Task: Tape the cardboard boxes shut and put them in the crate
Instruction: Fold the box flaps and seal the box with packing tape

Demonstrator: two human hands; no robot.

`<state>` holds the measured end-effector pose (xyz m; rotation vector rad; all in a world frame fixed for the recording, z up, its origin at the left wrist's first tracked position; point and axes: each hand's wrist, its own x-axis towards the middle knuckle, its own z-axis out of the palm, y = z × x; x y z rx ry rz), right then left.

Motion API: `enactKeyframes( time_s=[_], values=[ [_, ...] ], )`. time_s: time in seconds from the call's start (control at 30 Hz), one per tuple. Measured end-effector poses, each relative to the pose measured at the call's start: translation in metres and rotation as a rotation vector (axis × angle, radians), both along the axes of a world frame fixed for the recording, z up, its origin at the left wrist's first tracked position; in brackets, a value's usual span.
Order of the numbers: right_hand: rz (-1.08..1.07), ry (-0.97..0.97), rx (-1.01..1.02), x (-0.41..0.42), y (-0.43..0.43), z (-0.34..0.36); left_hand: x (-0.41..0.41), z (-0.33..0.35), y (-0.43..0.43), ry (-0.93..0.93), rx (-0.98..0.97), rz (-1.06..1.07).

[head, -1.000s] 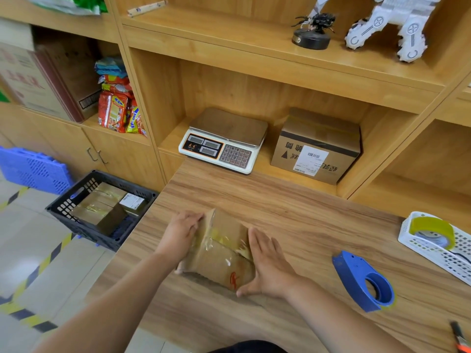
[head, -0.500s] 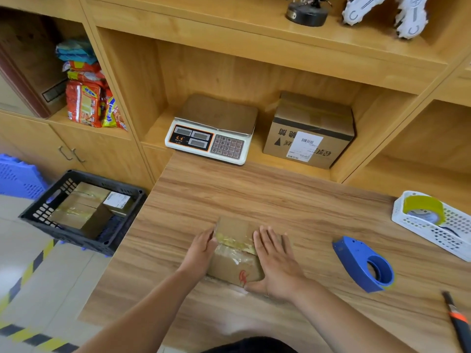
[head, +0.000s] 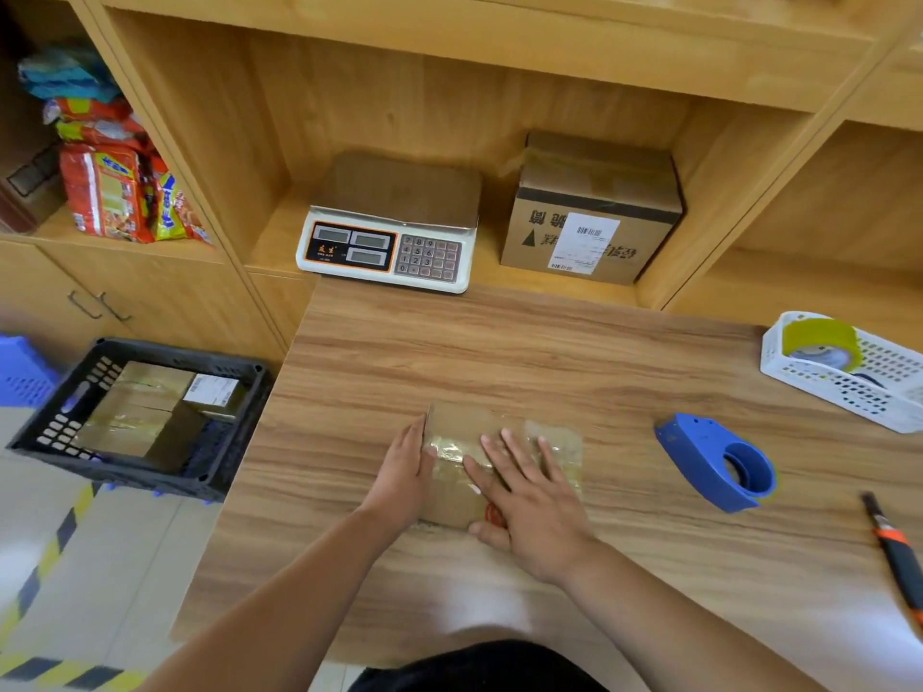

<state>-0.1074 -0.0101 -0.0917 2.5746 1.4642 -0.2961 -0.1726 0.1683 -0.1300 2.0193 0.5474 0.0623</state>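
Box (head: 452,496), its top glossy with tape, lies flat on the table (head: 499,352) straight in front of the scale (head: 389,242), nearer the person. The left hand (head: 404,472) presses its left side with straight fingers. The right hand (head: 529,496) lies flat on its top, fingers spread; neither hand curls round it. The crate (head: 234,432) stands on the floor, left of and below the scale, holding taped boxes (head: 140,412).

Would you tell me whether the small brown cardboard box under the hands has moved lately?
Yes. The small brown cardboard box has shifted right, towards the blue plastic tape dispenser on the table.
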Motion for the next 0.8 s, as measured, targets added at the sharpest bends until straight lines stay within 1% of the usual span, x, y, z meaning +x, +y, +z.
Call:
enactKeyframes(
  time_s=[0.13,0.23,0.33,0.43,0.5,0.63,0.8],
  values=[
    [-0.063,-0.009,-0.016,0.001,-0.028,0.006,-0.002,-0.003,-0.001,-0.007,0.006,0.018],
    [-0.127,-0.078,-0.050,0.001,-0.047,0.010,-0.004,-0.006,-0.001,0.007,0.001,0.014],
    [-0.146,-0.061,-0.076,-0.003,-0.051,0.012,-0.002,-0.006,-0.002,0.034,-0.029,-0.001],
    [-0.217,-0.039,-0.097,-0.012,-0.038,0.011,0.007,-0.003,-0.002,0.075,-0.098,0.034],
    [-0.254,0.010,-0.099,-0.015,-0.025,0.008,0.010,-0.002,-0.004,0.088,-0.134,0.061],
    [-0.222,0.048,-0.053,-0.013,-0.002,-0.009,0.008,-0.002,-0.009,0.082,-0.136,0.047],
    [-0.208,0.090,0.003,-0.010,0.025,-0.017,0.010,-0.001,-0.011,0.064,-0.254,0.078]
  ],
)
